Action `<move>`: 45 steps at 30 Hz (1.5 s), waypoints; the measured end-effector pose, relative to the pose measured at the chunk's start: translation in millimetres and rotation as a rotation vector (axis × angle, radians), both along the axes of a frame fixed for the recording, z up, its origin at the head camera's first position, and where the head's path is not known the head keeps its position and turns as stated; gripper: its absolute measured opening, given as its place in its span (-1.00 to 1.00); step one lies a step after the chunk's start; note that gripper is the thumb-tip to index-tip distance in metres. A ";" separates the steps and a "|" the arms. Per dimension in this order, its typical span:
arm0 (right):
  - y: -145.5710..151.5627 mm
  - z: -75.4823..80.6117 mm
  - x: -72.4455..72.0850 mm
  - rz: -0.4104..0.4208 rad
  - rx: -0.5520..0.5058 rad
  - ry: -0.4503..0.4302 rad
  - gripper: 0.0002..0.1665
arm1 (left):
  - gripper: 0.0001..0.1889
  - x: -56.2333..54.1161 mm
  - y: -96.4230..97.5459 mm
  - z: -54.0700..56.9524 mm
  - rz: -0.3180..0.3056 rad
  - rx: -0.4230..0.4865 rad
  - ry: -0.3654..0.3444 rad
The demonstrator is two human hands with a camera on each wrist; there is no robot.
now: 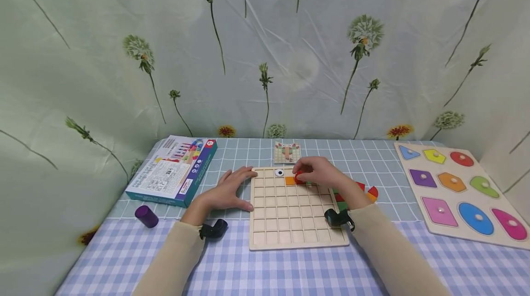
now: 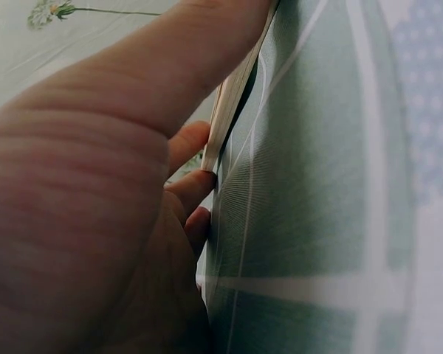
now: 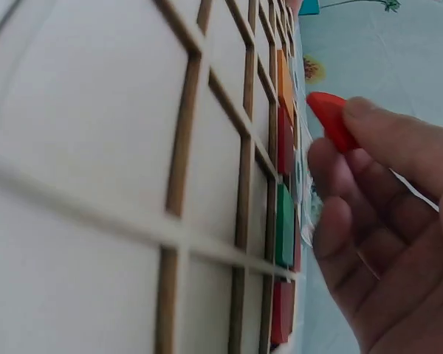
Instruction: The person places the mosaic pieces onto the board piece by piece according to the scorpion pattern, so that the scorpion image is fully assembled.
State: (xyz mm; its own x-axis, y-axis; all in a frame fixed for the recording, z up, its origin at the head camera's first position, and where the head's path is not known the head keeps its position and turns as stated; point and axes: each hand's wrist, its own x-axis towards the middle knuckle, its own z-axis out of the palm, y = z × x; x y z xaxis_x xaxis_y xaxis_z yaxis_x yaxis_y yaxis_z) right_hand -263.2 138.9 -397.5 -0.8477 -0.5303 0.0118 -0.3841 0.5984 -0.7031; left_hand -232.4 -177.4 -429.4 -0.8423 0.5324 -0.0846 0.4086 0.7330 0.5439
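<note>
Touching the left edge of the pale wooden grid board is the wide-spread left hand, while the right hand pinches a curved-edged red piece above the far rows, with a square picture card beyond.

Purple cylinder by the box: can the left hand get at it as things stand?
Probably yes: the left hand only touches the left edge of the board, and the purple cylinder sits uncovered on the tablecloth; the box behind it leaves its near side free.
</note>
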 end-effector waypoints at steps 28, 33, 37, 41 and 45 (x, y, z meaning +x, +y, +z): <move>-45.0 -3.7 -6.3 -0.002 0.003 -0.074 -0.92 | 0.01 -2.4 0.1 -3.7 0.011 0.005 0.008; -45.5 -5.9 -6.2 0.013 0.033 -0.039 -0.93 | 0.00 -2.1 0.8 -3.9 0.012 0.009 0.003; -45.4 -7.1 -6.4 0.035 0.054 0.004 -0.92 | 0.00 -1.9 0.8 -4.4 0.015 0.008 0.003; -46.0 -8.4 -5.9 0.046 0.075 0.038 -0.91 | 0.00 -1.9 1.1 -4.3 0.017 0.002 0.001; -47.5 -9.8 -4.8 0.045 0.098 0.068 -0.91 | 0.00 -0.8 1.4 -3.7 0.023 0.001 -0.002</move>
